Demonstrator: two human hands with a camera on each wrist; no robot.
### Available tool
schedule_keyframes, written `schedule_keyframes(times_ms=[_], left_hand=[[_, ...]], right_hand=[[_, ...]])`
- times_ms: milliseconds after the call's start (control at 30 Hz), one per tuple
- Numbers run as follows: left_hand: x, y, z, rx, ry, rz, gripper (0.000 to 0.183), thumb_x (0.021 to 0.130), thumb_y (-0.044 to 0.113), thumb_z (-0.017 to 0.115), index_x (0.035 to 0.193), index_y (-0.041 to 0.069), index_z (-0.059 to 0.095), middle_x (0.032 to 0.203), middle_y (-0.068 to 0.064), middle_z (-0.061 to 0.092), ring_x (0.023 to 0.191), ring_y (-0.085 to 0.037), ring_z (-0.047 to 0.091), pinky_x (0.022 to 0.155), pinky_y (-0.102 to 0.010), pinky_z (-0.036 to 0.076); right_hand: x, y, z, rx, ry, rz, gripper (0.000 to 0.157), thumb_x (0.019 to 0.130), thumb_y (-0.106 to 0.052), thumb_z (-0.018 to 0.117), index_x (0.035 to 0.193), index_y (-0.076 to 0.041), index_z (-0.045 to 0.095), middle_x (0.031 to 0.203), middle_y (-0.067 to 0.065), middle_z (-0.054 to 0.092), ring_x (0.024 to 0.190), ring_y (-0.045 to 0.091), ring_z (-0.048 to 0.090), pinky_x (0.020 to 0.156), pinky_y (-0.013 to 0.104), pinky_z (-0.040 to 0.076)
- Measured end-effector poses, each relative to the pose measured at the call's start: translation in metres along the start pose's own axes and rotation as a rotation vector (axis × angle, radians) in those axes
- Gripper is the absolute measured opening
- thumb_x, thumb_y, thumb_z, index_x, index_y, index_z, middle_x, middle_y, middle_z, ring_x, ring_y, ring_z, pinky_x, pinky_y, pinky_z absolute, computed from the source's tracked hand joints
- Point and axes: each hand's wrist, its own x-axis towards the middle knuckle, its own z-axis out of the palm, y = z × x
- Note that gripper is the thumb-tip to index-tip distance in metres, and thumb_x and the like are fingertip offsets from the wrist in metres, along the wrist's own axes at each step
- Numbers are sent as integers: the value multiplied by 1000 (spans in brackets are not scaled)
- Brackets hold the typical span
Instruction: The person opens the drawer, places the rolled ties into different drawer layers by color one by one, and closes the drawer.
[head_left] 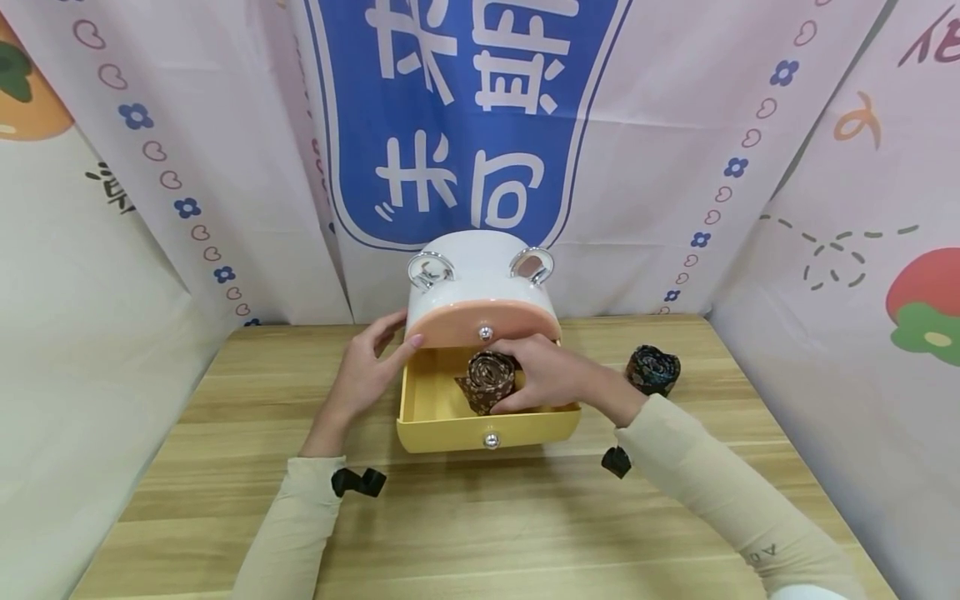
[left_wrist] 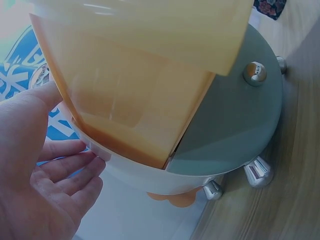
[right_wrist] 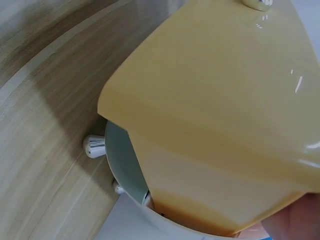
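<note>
My right hand (head_left: 551, 372) grips a rolled brown patterned necktie (head_left: 491, 382) inside the pulled-out yellow drawer (head_left: 442, 434), thumb on its near side and fingers around the far side. A pointed end of the tie sticks out to the left. My left hand (head_left: 367, 363) rests at the left side of the small white drawer cabinet (head_left: 480, 271), thumb by the front edge of the closed peach drawer (head_left: 448, 325). In the left wrist view, that hand's fingers (left_wrist: 82, 172) lie loosely bent against the cabinet's side. The right wrist view shows mostly the drawer's yellow front (right_wrist: 215, 95); the tie is hidden there.
A second rolled tie, dark and patterned (head_left: 653, 370), sits on the wooden table (head_left: 480, 533) right of the cabinet, beside my right forearm. Below the yellow drawer is a grey-green drawer (left_wrist: 225, 120) with a round knob. Printed cloth walls (head_left: 255, 167) stand behind and on both sides.
</note>
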Motion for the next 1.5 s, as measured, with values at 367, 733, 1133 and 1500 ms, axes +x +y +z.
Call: schedule_keyframes(times_ms=[367, 733, 1133, 1500], left_hand=[[1, -2, 0, 1, 3, -1, 69, 101, 49, 70, 157, 14, 49, 163, -12, 49, 154, -34, 44, 132, -53, 35], [0, 0, 0, 2, 0, 0, 69, 101, 48, 70, 157, 14, 49, 164, -12, 49, 154, -33, 44, 132, -53, 35], [-1, -2, 1, -8, -2, 5, 68, 101, 46, 71, 157, 14, 49, 163, -12, 49, 153, -34, 45, 132, -53, 35], [-1, -2, 1, -14, 4, 7, 69, 101, 46, 71, 157, 13, 49, 163, -13, 49, 153, -35, 45, 132, -53, 35]], right_hand=[[3, -2, 3, -32, -29, 19, 77, 82, -41, 92, 143, -6, 59, 131, 5, 72, 117, 18, 69, 108, 35, 60], [4, -2, 5, -62, -41, -13, 72, 83, -38, 91, 139, -4, 61, 129, 6, 72, 117, 19, 69, 109, 37, 59], [0, -4, 1, -66, -77, 46, 76, 85, -39, 90, 145, -4, 59, 138, 8, 69, 125, 22, 67, 114, 39, 57], [-18, -20, -27, 51, -64, 97, 71, 87, -31, 87, 146, -3, 59, 146, 8, 67, 131, 23, 67, 118, 38, 54]])
